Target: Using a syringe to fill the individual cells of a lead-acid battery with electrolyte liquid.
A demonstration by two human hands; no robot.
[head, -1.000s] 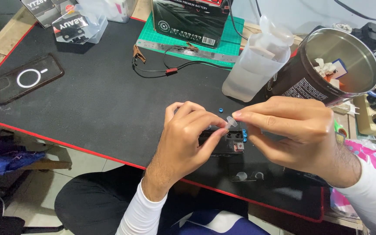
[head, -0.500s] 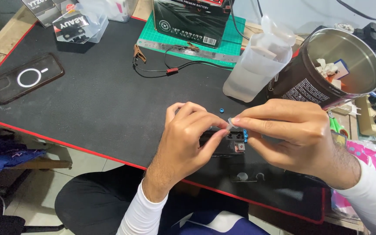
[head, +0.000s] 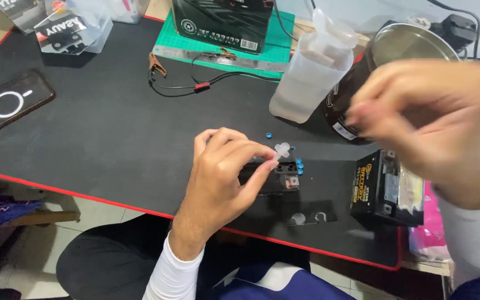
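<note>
Even, bright light; the raised right hand [head: 423, 116] is motion-blurred.

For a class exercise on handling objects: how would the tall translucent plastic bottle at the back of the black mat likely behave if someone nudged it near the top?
The translucent plastic bottle stands tall on a narrow base, so it would probably tip rather than slide. Its thin, cloudy walls suggest it is light and may flex when squeezed. The loose-looking cap might come off.

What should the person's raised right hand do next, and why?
Probably bring the right hand back down to the small black battery. The left hand pinches a small clear funnel-like piece on its top, beside loose blue caps.
</note>
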